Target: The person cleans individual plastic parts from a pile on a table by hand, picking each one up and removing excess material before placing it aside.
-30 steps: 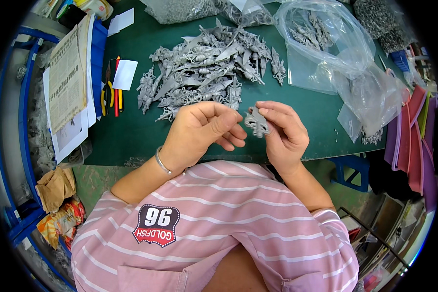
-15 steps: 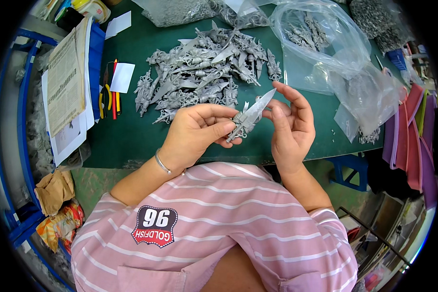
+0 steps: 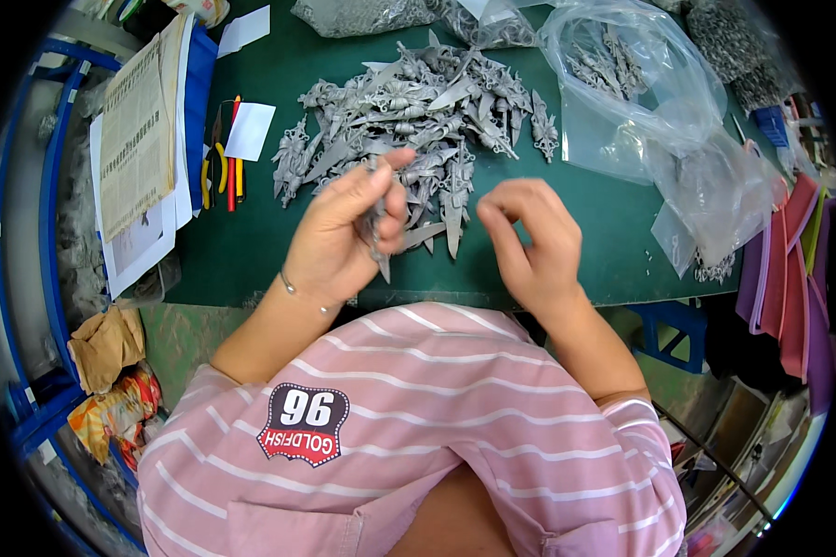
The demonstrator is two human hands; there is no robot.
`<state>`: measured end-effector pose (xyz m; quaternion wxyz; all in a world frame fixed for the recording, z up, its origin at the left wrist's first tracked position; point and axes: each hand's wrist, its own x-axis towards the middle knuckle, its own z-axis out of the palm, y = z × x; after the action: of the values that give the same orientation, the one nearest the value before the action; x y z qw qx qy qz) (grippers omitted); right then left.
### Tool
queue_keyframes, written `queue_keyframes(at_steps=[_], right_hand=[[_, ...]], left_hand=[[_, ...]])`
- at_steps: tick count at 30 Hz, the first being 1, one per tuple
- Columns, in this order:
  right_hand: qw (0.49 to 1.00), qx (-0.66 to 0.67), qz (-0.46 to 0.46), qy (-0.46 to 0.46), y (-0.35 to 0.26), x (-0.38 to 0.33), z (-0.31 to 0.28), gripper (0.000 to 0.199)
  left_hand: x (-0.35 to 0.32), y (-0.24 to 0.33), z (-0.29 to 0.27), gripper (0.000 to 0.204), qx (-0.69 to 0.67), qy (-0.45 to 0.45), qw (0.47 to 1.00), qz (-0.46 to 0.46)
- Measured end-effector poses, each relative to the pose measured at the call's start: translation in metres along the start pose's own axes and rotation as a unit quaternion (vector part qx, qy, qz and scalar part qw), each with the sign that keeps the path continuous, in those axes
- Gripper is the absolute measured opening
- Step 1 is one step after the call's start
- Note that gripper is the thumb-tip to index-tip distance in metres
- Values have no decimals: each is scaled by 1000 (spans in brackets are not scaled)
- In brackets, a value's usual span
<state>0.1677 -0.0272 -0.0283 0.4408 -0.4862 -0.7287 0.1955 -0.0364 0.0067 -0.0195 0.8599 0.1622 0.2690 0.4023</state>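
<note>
My left hand (image 3: 344, 218) is closed around a grey dagger-shaped casting (image 3: 383, 265), whose pointed end sticks out below the fingers toward me. Behind it spreads a heap of similar grey castings (image 3: 409, 116) with blades and ornate hilts. A few of them (image 3: 453, 200) lie at the heap's near edge, between my two hands. My right hand (image 3: 539, 241) hovers over the green table just right of these. Its fingers are curled, with thumb and forefinger drawn together; whether anything small sits between them is hidden.
An open clear plastic bag (image 3: 641, 56) with more castings lies at the right. Pliers (image 3: 215, 167), a red pencil (image 3: 232, 176) and a white paper slip (image 3: 250, 132) are at the left, beside printed sheets (image 3: 139, 139). Filled bags (image 3: 362, 14) line the far side.
My left hand has turned and tilted the casting, so its blade now points down toward me. My right hand has left the blade and curled its fingers. The view has shifted slightly.
</note>
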Motion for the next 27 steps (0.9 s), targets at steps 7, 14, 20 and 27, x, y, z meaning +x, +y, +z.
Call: queue_keyframes(at_steps=[7,14,20,27], right_hand=[[963,-112,204,-134,16,-8,17,28],[877,309,363,-66,20,-13,-3,14],[865,447,230,0,1,-14,-1,15],[881,442,169,3,2,-14,-1,16]], left_hand=[[6,0,2,15,62,60,995,44],[3,-17,8,23,237,91,966,58],[1,-18,20,16,397,24,909,123],[0,-18,24,13,471,-22,854,221]])
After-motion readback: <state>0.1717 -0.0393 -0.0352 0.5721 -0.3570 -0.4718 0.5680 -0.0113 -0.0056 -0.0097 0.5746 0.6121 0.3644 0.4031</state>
